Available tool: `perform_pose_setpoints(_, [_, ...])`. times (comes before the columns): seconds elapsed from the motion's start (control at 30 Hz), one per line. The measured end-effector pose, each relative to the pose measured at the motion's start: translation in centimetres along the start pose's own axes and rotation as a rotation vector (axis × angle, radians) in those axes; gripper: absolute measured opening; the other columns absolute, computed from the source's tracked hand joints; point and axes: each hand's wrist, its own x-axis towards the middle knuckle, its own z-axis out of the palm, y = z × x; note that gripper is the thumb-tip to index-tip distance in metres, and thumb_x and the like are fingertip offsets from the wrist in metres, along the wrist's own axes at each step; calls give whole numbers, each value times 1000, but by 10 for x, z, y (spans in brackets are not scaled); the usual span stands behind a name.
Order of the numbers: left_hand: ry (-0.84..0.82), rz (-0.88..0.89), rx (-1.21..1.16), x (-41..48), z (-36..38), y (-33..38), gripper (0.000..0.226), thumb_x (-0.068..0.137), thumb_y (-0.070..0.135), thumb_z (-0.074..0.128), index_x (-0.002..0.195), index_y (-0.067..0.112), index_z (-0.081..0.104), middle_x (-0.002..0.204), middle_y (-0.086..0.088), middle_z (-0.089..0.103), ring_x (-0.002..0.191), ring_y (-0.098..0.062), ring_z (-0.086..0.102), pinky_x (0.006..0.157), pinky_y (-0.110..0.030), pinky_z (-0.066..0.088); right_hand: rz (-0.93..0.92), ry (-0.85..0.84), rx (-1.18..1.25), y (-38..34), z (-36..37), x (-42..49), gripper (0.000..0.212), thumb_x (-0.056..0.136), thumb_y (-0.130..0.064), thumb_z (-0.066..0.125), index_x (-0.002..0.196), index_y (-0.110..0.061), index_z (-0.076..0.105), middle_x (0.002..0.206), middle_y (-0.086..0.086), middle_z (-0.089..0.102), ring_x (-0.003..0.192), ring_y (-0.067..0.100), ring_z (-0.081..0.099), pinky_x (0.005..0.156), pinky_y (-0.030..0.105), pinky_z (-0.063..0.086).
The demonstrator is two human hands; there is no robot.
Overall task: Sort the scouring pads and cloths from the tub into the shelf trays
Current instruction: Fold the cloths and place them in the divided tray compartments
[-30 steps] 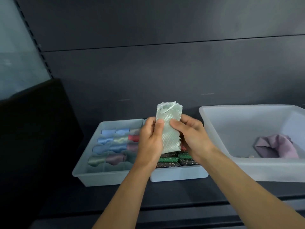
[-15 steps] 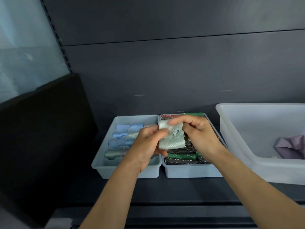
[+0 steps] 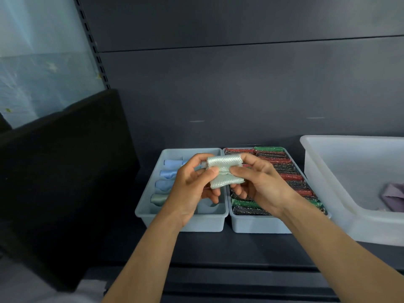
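Note:
A pale green mesh-textured cloth (image 3: 225,172), folded over into a short roll, hangs in the air above the seam between two trays. My left hand (image 3: 194,185) pinches its left end with thumb and fingers. My right hand (image 3: 260,182) pinches its right end. Below on the left is a grey tray (image 3: 181,219) with rolled blue and grey-green cloths (image 3: 168,173) in rows. The right grey tray (image 3: 258,224) is packed with red, green and black glittery scouring pads (image 3: 290,178). A white tub (image 3: 332,193) at the right holds a lilac cloth (image 3: 393,196).
All three containers sit on a dark shelf (image 3: 218,246) against a dark back panel. A black upright panel (image 3: 65,182) stands at the left, close to the left tray. A strip of bare shelf runs in front of the trays.
The cloth went from held upright to folded down into a short horizontal roll between my hands, and it is lower now. My view shifted left, so the tub sits further right.

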Motion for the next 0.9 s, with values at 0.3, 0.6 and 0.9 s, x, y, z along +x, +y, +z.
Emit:
perform_pose_setpoints(0.3, [-99,-45,-47,3,-24,-3,22,90,15,48,84,11,68,79,-8,62,66,-19,59,60,-33,53,21,-29,-32,0,5,8,26,90,-2,43,88,-1,69,71,11,65,61,25,55,56,31,49])
perform_pose_setpoints(0.6, [-11,101,864,27,-53,-10,37,79,7,70,99,36,58,86,10,64,80,-9,62,80,-36,55,-69,-22,-1039,19,18,42,27,72,-17,73,93,-27,57,86,0,66,77,22,63,71,40,52])
perform_pose_setpoints(0.9, [-76,-61,989,38,-58,-57,27,75,14,79,94,28,66,86,15,67,83,-4,66,83,-35,55,-1,-178,-1741,43,20,67,24,78,-27,69,101,-31,66,103,-3,66,101,18,57,104,35,37])
